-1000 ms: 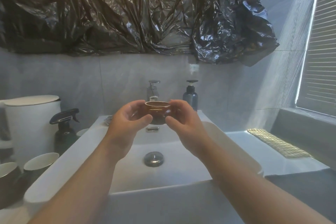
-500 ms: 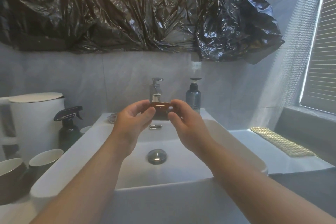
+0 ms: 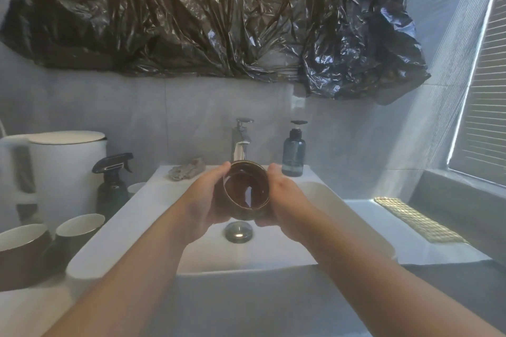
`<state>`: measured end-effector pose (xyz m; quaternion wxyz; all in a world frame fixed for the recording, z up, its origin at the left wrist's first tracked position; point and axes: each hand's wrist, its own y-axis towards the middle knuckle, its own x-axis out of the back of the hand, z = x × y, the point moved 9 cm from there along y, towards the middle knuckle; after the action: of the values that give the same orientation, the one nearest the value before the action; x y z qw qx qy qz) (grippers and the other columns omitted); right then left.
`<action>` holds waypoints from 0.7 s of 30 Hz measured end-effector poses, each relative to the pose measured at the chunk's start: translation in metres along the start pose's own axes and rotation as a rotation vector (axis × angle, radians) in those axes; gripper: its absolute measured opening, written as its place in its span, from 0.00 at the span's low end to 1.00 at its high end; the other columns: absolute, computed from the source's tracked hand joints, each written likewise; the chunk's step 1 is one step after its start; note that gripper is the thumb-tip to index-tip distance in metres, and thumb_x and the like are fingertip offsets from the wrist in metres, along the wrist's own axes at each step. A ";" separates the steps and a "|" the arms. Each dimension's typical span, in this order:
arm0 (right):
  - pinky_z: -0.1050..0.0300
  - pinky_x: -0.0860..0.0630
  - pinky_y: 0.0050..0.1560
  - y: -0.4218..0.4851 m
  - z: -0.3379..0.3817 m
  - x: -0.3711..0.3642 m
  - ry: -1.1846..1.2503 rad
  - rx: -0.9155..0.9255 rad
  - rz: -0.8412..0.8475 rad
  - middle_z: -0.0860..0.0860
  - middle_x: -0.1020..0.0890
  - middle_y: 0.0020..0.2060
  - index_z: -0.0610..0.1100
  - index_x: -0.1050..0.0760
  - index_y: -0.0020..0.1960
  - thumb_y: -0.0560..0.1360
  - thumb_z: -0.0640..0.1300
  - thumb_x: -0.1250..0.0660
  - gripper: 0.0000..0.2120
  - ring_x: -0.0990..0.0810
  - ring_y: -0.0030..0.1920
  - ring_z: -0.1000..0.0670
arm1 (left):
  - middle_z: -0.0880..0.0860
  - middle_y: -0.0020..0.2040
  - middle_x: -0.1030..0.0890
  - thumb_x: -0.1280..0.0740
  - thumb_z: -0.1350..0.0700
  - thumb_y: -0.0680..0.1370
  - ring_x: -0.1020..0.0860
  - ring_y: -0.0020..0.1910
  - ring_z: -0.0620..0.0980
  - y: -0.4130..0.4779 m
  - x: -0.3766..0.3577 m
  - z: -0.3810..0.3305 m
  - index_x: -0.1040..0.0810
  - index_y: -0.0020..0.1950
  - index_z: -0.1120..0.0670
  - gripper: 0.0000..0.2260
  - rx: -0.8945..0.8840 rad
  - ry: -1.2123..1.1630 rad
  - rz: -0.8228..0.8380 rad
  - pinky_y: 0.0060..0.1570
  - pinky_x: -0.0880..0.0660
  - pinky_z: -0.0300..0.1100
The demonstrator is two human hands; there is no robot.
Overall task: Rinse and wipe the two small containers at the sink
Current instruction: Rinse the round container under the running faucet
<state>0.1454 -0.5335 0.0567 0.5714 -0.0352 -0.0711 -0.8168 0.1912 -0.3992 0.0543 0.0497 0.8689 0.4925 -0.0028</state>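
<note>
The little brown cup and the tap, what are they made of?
The brown cup looks like glazed ceramic, maybe glass: dark and glossy, with a bright glint inside. The tap looks like polished chrome-plated metal: silvery and mirror-shiny.

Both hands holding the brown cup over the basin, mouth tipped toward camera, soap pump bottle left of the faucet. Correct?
Not quite. The pump bottle stands to the right of the faucet, as the head view shows. The rest holds: the left hand and right hand hold the brown cup over the basin, mouth tipped toward the camera.
</note>
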 end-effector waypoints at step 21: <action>0.44 0.29 0.68 0.114 0.012 -0.172 -1.267 0.560 0.196 0.43 0.30 0.72 0.42 0.33 0.74 0.83 0.44 0.46 0.20 0.29 0.70 0.39 | 0.59 0.59 0.17 0.36 0.46 0.81 0.18 0.56 0.61 -0.037 0.211 0.000 0.18 0.55 0.53 0.13 -0.135 -0.190 -0.491 0.36 0.18 0.52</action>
<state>0.3115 -0.4102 0.0531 0.4786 -0.3625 -0.5950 -0.5343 0.2681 -0.1996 0.0399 0.1514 0.7140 0.6806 -0.0633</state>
